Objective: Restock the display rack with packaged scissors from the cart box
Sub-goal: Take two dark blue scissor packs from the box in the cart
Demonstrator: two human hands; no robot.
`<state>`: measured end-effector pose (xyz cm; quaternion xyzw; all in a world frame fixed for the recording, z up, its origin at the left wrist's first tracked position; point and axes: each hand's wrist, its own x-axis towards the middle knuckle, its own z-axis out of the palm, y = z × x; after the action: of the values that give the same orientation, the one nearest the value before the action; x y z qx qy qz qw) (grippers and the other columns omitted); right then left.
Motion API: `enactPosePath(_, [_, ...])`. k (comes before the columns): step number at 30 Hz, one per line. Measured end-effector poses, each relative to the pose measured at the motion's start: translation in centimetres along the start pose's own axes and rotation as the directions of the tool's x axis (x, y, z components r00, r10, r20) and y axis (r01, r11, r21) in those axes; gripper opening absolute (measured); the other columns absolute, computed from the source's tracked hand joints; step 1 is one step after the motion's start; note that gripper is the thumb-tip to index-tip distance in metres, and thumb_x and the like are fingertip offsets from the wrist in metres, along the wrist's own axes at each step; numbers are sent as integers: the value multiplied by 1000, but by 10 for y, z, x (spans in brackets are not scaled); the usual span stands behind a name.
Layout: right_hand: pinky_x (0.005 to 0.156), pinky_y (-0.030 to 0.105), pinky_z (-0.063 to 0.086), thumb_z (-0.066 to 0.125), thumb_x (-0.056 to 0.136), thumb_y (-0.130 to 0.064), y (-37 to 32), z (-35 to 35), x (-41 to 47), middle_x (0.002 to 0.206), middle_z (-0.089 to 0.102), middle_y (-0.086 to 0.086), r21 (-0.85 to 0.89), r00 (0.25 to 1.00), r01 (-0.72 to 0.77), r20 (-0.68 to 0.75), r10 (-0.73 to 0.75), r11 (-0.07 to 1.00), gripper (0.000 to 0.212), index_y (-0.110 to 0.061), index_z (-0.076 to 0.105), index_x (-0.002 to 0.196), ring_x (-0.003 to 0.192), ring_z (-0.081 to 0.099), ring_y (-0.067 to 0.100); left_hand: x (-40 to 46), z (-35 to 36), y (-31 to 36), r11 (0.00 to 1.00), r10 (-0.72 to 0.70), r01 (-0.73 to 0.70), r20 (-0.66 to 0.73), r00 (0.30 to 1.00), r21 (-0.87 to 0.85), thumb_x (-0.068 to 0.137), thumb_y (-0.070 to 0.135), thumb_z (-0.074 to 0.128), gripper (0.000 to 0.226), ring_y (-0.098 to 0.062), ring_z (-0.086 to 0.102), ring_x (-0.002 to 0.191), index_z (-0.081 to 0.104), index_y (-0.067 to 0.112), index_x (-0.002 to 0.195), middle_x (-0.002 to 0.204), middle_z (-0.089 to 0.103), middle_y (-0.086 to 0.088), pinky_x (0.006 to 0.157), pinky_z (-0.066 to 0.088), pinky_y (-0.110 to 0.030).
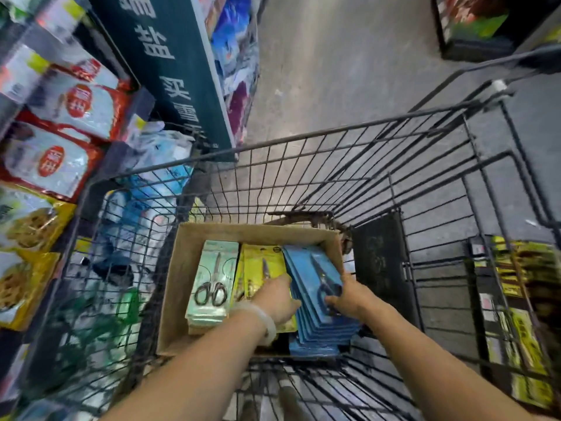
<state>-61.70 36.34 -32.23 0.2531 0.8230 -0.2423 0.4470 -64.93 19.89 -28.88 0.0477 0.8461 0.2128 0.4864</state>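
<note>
Both hands grip: left hand and right hand clasp opposite long edges of the blue scissors packs, stacked along the box's right wall.

Red and yellow food packets line the shelves beside a dark green sign above the grey floor.

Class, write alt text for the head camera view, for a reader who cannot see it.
Both hands reach into a cardboard box in a wire shopping cart: the left hand and right hand grip a stack of blue scissor packs. Yellow packs and pale green packs stand beside it; store shelves line the left.
</note>
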Motion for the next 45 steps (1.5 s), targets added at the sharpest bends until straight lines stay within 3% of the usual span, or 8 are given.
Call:
enactPosePath(7, [96, 34, 46, 73, 65, -56, -7, -1, 1, 132, 46, 13, 16, 990, -122, -63, 123, 992, 91, -7, 37, 132, 121, 48, 27, 10, 9, 5, 999, -37, 36, -21, 999, -32, 94, 29, 53, 41, -26, 60, 107, 47, 9, 129, 120, 61, -11, 89, 50, -36])
enactPosePath(17, [68, 21, 52, 86, 61, -19, -19, -3, -25, 90, 61, 0, 551, 997, -68, 64, 39, 832, 47, -11, 57, 97, 79, 59, 13, -6, -9, -1, 943, -106, 120, 62, 992, -309, 96, 30, 49, 27, -24, 59, 90, 52, 10, 114, 105, 59, -8, 60, 43, -24])
enactPosePath(20, [52, 11, 48, 84, 63, -13, -28, 7, -40, 86, 64, -3, 615, 997, 41, 23, -70, 788, 37, -13, 60, 91, 69, 59, 7, -11, -14, -7, 738, -175, 209, 116, 978, -642, 94, 16, 56, 22, -27, 62, 90, 58, 2, 111, 102, 65, -13, 70, 53, -34])
enactPosePath(23, [71, 31, 59, 90, 45, -31, -40, 20, -47, 100, 69, 4, 607, 991, 131, -63, -118, 784, 70, -9, 58, 104, 85, 66, 16, -19, -22, -12, 472, -227, 236, 141, 964, -849, 92, 0, 54, 27, -35, 63, 99, 56, -8, 118, 113, 64, -21, 89, 51, -47])
enactPosePath(30, [81, 31, 50, 86, 60, -27, -64, 36, -68, 96, 51, -5, 478, 958, 282, -196, -212, 832, 65, -15, 38, 100, 96, 56, 16, -26, -27, -33, 242, -283, 152, 80, 956, -958, 92, -6, 49, 24, -33, 59, 96, 57, -3, 115, 99, 64, -19, 88, 48, -45])
enactPosePath(36, [73, 27, 49, 70, 77, -44, -63, 40, -60, 96, 58, -1, 387, 954, 300, -115, -277, 872, 48, -12, 51, 108, 91, 58, 16, -28, -24, -56, 255, -361, 89, -9, 933, -963, 87, -9, 55, 20, -39, 63, 100, 58, -1, 105, 107, 65, -24, 93, 49, -54])
enactPosePath(40, [82, 33, 46, 59, 87, -39, -37, 17, -34, 102, 64, 9, 213, 926, 175, -368, -87, 961, 35, -9, 61, 104, 99, 60, 26, -26, -27, -78, 365, -357, 89, -51, 933, -927, 86, -1, 60, 25, -38, 66, 96, 60, 1, 111, 103, 69, -20, 89, 52, -55])
enactPosePath(45, [88, 34, 47, 60, 85, -46, -8, 17, -6, 124, 58, 14, 55, 990, -72, -117, 78, 996, 62, -3, 43, 127, 112, 57, 30, -26, -29, -90, 421, -342, 109, -47, 938, -900, 84, 6, 65, 21, -36, 68, 91, 60, 12, 103, 100, 69, -17, 84, 55, -53])
